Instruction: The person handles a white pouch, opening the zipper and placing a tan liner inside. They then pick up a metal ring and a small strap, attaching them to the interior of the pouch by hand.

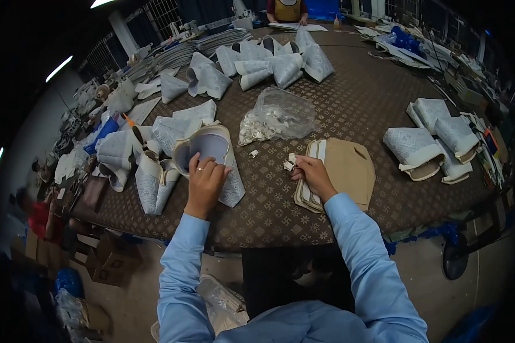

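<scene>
My left hand (208, 182) is at the near edge of an open patterned fabric piece (214, 143), its fingers curled over the grey-lined opening. Small white pieces (290, 162) are pinched in my right hand (312, 173), above the left side of a stack of tan sheets (349, 171). Beyond and between my hands lies a clear plastic bag (277, 117) of small white pieces. One loose white piece (253, 154) rests on the cloth in front of the bag.
More patterned pieces stand at the left (114, 150), at the back (286, 66) and at the right (415, 148) of the brown patterned table (263, 211). A person (287, 11) is at the far edge. Another person in red (43, 220) is at the left.
</scene>
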A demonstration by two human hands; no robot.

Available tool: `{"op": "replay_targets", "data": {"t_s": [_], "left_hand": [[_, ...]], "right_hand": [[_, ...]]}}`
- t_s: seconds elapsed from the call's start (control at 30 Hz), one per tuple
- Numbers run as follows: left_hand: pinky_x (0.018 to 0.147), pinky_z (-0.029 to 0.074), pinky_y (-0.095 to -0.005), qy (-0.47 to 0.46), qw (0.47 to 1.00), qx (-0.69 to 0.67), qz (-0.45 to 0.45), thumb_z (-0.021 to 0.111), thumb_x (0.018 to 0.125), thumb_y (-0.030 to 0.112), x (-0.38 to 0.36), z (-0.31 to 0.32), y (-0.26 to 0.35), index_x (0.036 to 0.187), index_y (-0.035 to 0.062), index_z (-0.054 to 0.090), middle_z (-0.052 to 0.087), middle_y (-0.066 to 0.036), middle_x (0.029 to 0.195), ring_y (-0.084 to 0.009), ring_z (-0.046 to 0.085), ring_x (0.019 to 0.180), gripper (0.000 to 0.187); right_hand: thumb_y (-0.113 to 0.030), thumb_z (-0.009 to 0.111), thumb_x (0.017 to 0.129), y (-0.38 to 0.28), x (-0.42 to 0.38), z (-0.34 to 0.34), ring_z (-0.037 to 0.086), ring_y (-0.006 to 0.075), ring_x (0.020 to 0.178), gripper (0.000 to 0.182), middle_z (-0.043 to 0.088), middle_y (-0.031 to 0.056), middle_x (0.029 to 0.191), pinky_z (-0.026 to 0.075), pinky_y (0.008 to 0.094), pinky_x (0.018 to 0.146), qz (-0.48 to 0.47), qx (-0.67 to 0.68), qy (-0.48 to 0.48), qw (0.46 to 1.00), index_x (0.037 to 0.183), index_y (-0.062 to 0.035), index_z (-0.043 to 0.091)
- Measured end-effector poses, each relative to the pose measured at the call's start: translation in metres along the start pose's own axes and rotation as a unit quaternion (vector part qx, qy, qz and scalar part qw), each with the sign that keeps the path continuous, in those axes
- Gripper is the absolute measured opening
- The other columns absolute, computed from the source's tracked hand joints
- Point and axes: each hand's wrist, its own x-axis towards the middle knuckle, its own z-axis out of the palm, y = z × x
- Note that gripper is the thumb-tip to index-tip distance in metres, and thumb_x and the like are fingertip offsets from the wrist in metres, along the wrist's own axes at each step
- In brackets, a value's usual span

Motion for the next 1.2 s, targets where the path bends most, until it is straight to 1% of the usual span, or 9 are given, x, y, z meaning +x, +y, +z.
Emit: {"op": "replay_targets", "data": {"t_s": [0.13,0.23,0.37,0.47,0.63,0.8,0.93,1.0,1.2], "left_hand": [[0.093,0.037,-0.0491,0.018,0.996,0.083,-0.027,0.066,0.078,0.007,0.007,0.015,-0.005,0.09,0.0027,0.06,0.061,-0.012,0.095,-0.0283,0.058,0.094,0.015],[0.082,0.047,-0.0412,0.036,0.985,-0.143,-0.09,0.064,0.081,0.009,0.009,0.039,0.032,0.102,-0.0007,0.059,0.062,-0.015,0.1,-0.0324,0.06,0.091,0.024],[0.062,0.05,-0.0296,-0.086,0.795,-0.445,-0.403,0.064,0.086,0.017,0.017,0.108,0.107,0.103,-0.0041,0.058,0.065,-0.012,0.081,-0.0194,0.064,0.07,0.028],[0.061,0.049,-0.0272,-0.069,0.635,-0.645,-0.419,0.064,0.086,0.018,0.002,0.179,0.109,0.104,-0.0036,0.059,0.065,-0.008,0.08,-0.0121,0.061,0.07,0.028],[0.062,0.047,-0.0231,-0.252,0.647,-0.612,-0.379,0.06,0.087,0.011,0.008,0.151,0.086,0.105,0.0,0.061,0.064,-0.007,0.086,-0.0109,0.058,0.07,0.021],[0.081,0.047,-0.0301,-0.064,0.986,-0.078,-0.131,0.058,0.084,0.005,0.009,0.17,0.091,0.12,0.0037,0.055,0.059,-0.021,0.105,-0.0271,0.06,0.092,0.036],[0.088,0.045,-0.0286,-0.003,0.976,-0.135,-0.17,0.056,0.087,0.004,0.021,0.169,0.091,0.125,0.0022,0.051,0.059,-0.018,0.11,-0.0233,0.059,0.099,0.039],[0.084,0.044,-0.0237,-0.041,0.659,-0.635,-0.402,0.057,0.087,0.003,0.027,0.156,0.098,0.127,0.001,0.05,0.061,-0.008,0.104,-0.0129,0.057,0.094,0.04],[0.079,0.046,-0.0217,-0.098,0.578,-0.708,-0.392,0.06,0.085,0.001,0.023,0.142,0.091,0.122,-0.0017,0.054,0.062,-0.005,0.098,-0.0088,0.057,0.087,0.038]], "right_hand": [[-0.016,0.052,0.093,0.006,0.001,-0.004,0.057,0.012,0.064,0.035,0.059,0.0066,0.076,0.051,0.0244,0.058,-0.015,-0.011,-0.004,1.0,0.118,0.0082,0.053],[-0.016,0.052,0.092,0.011,0.0,-0.007,0.058,0.011,0.065,0.033,0.06,0.0063,0.077,0.05,0.0234,0.058,-0.036,-0.04,-0.003,0.999,0.114,0.0083,0.056],[-0.013,0.053,0.092,0.006,-0.005,0.004,0.056,0.0096,0.064,0.031,0.062,0.006,0.077,0.049,0.0234,0.059,-0.084,-0.089,0.024,0.992,0.116,0.0069,0.056],[-0.014,0.054,0.091,0.018,-0.002,-0.007,0.057,0.0095,0.066,0.031,0.063,0.0066,0.079,0.049,0.0236,0.061,-0.197,-0.268,0.101,0.938,0.113,0.0071,0.058],[-0.013,0.052,0.092,-0.01,0.016,-0.039,0.051,0.0107,0.058,0.02,0.057,0.0053,0.071,0.045,0.0245,0.054,-0.148,0.054,0.238,0.958,0.09,0.0056,0.059],[-0.015,0.052,0.092,-0.01,0.005,-0.011,0.054,0.0108,0.059,0.023,0.06,0.0077,0.077,0.046,0.0246,0.052,-0.051,0.094,0.113,0.988,0.101,0.0047,0.057],[-0.014,0.054,0.091,-0.01,0.005,-0.015,0.055,0.0114,0.059,0.023,0.06,0.009,0.078,0.047,0.0245,0.052,0.015,0.12,0.05,0.991,0.105,0.0044,0.055],[-0.014,0.054,0.091,-0.008,0.005,-0.015,0.055,0.0114,0.058,0.023,0.06,0.0091,0.077,0.047,0.024,0.051,0.035,0.136,0.043,0.989,0.106,0.0043,0.055],[-0.015,0.056,0.09,-0.01,-0.001,-0.007,0.053,0.0091,0.052,0.022,0.059,0.0063,0.072,0.043,0.0215,0.046,0.019,0.037,0.015,0.999,0.104,0.0018,0.056]]}}
